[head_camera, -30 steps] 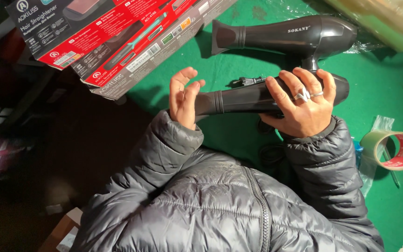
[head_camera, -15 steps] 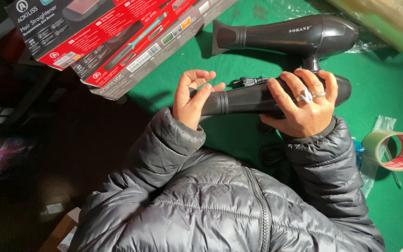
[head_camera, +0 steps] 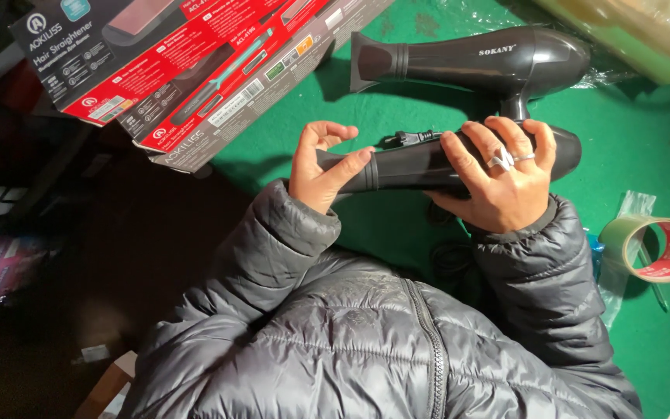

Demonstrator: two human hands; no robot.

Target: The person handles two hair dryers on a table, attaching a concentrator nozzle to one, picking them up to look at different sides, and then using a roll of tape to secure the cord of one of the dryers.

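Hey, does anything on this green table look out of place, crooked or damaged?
Only the stack of red and grey cardboard boxes stands out: it sits askew and juts past the edge of the green table. The two black hair dryers, one held and one lying behind, show no visible damage.

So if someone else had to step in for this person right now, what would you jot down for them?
Left hand: closed around the nozzle end of a black hair dryer, held just above the green table.
Right hand: wrapped over the dryer's rear body, rings on the fingers.
Nearby: a second black hair dryer lies behind it; red and grey boxes stacked at the table's left edge; a tape roll on the right.
Done: both hands grip the dryer.
Left: the held dryer is not boxed; the tape is untouched.
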